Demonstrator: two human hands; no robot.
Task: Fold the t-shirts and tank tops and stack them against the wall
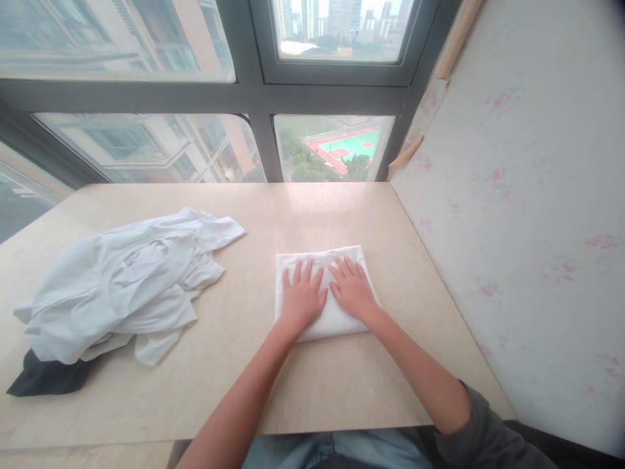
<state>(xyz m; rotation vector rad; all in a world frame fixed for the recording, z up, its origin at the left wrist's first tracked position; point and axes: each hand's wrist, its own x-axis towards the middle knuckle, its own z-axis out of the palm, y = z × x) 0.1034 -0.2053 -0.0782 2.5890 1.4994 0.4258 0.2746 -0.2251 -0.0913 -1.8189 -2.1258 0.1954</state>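
A white cloth [336, 319], folded into a flat, nearly rectangular packet, lies on the pale wooden surface in front of me. My left hand [303, 293] rests flat on its left half, fingers spread and pointing away from me. On the right half lies my right hand [352, 286], also flat with the fingers apart. Both palms press on top of the fabric and neither hand grips it. Whether the packet is a garment or a plain cloth I cannot tell.
To the left is a loose heap of crumpled white clothes [122, 280], with a black piece of fabric [49, 374] poking out beneath. Grey-framed windows [263, 98] stand at the far edge of the wooden tabletop [234, 391]. A flower-papered wall [527, 215] bounds the right side.
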